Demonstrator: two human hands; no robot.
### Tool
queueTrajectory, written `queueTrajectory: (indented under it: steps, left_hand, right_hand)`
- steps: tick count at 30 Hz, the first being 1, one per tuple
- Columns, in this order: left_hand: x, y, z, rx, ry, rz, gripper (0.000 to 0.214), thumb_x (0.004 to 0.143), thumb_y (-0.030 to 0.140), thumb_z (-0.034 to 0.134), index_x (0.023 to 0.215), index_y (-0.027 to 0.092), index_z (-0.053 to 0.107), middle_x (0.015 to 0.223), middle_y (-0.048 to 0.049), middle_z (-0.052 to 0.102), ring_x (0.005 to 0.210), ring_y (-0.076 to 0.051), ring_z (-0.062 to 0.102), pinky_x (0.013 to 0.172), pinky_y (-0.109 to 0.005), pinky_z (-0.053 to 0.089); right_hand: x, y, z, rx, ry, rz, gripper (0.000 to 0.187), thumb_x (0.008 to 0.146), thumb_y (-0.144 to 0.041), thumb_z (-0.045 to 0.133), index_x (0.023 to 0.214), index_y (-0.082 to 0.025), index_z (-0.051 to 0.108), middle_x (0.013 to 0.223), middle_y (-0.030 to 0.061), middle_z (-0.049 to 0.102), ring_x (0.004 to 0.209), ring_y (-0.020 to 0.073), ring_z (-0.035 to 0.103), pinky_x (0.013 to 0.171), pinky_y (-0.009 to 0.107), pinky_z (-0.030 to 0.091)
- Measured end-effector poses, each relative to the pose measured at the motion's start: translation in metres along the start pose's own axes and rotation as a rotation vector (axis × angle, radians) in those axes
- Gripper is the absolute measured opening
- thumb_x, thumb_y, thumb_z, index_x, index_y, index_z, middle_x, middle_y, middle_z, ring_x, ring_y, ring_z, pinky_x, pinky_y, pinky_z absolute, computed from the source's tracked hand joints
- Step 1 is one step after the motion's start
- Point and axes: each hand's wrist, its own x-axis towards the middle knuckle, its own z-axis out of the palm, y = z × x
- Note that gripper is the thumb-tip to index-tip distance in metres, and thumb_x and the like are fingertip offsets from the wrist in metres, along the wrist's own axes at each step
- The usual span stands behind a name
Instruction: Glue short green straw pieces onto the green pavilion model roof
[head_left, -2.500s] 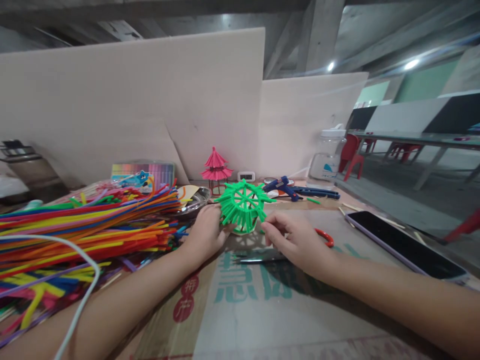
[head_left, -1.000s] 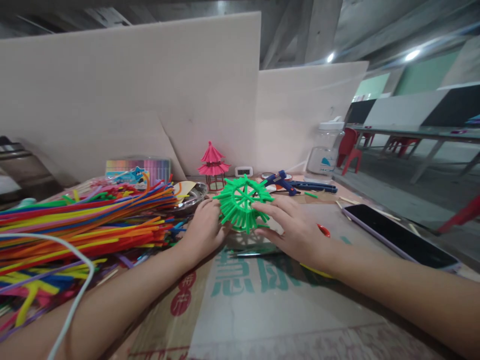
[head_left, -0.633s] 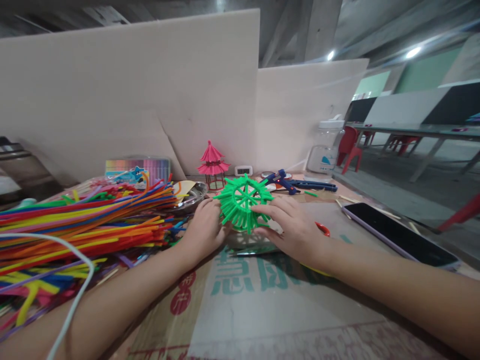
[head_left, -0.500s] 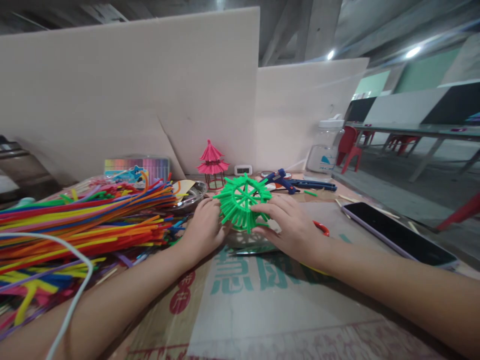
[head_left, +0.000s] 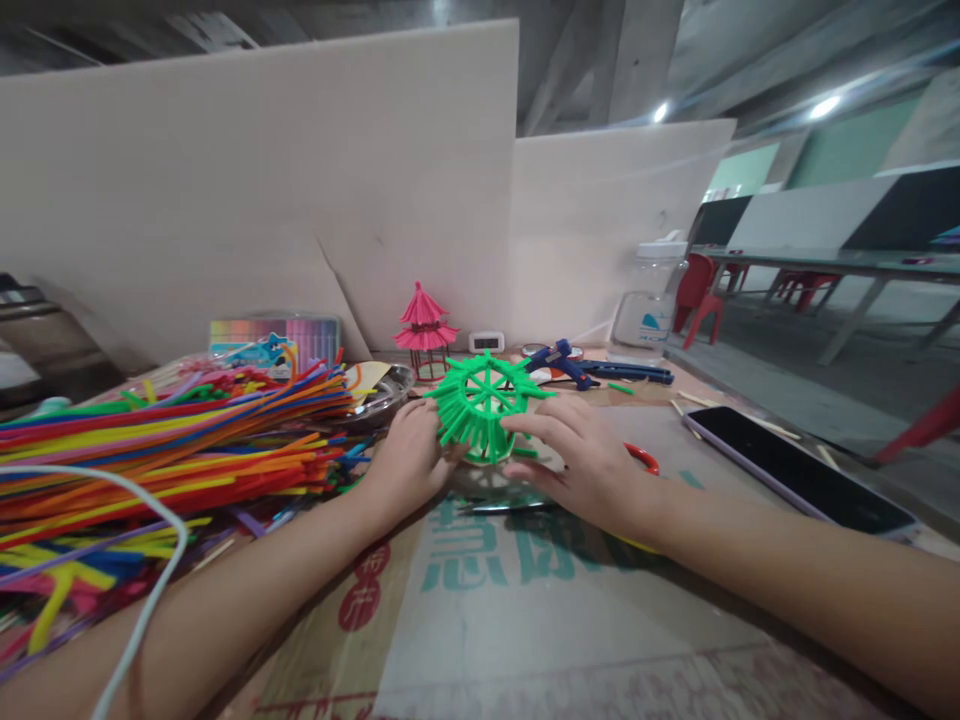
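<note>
A green pipe-cleaner wheel-like roof (head_left: 480, 425), with spokes in a ring and strips slanting outward, stands tilted above the cardboard. My left hand (head_left: 411, 452) is closed at its left edge, the fingers curled and the thumb low against it. On the other side my right hand (head_left: 581, 455) has its thumb and fingers apart, the index fingertip touching the green strips. One green strip juts out between that thumb and index finger. Below the roof lies a shiny metal tool (head_left: 502, 508), partly hidden; an orange handle loop (head_left: 642, 458) shows behind my right hand.
Loose coloured pipe cleaners (head_left: 187, 430) cover the left side, with a white cable (head_left: 176, 530) in front. Behind stand a pink pagoda model (head_left: 425, 330), a small clock (head_left: 486, 342), a blue glue gun (head_left: 562, 362) and a plastic bottle (head_left: 649, 300). A phone (head_left: 795, 465) lies at right.
The green roof has tipped, so its ring looks flatter and its right strips spread outward. My right thumb and index finger are slightly farther apart; my left hand has barely moved.
</note>
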Motion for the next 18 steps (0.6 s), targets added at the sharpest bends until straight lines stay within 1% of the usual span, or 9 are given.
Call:
queueTrajectory:
  steps: [3, 7, 14, 18]
  left_hand:
    - [0.0011, 0.0002, -0.0007, -0.026, -0.005, -0.018, 0.021, 0.093, 0.032, 0.053, 0.107, 0.019, 0.062, 0.110, -0.0113, 0.067, 0.111, -0.030, 0.060, 0.105, -0.053, 0.046]
    - [0.0013, 0.0011, -0.0021, -0.030, -0.004, 0.008, 0.022, 0.094, 0.032, 0.050, 0.107, 0.018, 0.063, 0.109, -0.0124, 0.068, 0.113, -0.030, 0.060, 0.105, -0.053, 0.046]
    - [0.0006, 0.0016, -0.0031, -0.005, 0.005, 0.005, 0.020, 0.092, 0.030, 0.053, 0.105, 0.020, 0.063, 0.106, -0.0115, 0.068, 0.112, -0.031, 0.060, 0.104, -0.054, 0.047]
    - [0.0027, 0.0039, -0.0047, -0.007, -0.023, -0.011, 0.018, 0.092, 0.029, 0.052, 0.100, 0.019, 0.063, 0.107, -0.0127, 0.068, 0.112, -0.031, 0.060, 0.104, -0.053, 0.047]
  right_hand:
    - [-0.0017, -0.0005, -0.0021, -0.029, -0.032, -0.044, 0.021, 0.100, -0.032, 0.057, 0.116, -0.019, 0.063, 0.096, 0.0081, 0.066, 0.089, 0.0226, 0.059, 0.079, 0.036, 0.049]
    - [-0.0016, -0.0016, -0.0025, -0.037, -0.049, -0.033, 0.024, 0.101, -0.031, 0.056, 0.117, -0.016, 0.064, 0.096, 0.0098, 0.066, 0.089, 0.0232, 0.058, 0.078, 0.036, 0.050]
    - [-0.0018, -0.0021, -0.0006, -0.033, -0.056, -0.017, 0.024, 0.101, -0.031, 0.055, 0.119, -0.016, 0.063, 0.097, 0.0099, 0.067, 0.089, 0.0234, 0.059, 0.076, 0.037, 0.050]
    - [-0.0032, -0.0015, 0.0001, -0.001, -0.026, 0.018, 0.023, 0.098, -0.031, 0.060, 0.115, -0.016, 0.061, 0.099, 0.0108, 0.068, 0.093, 0.0245, 0.060, 0.082, 0.039, 0.051]
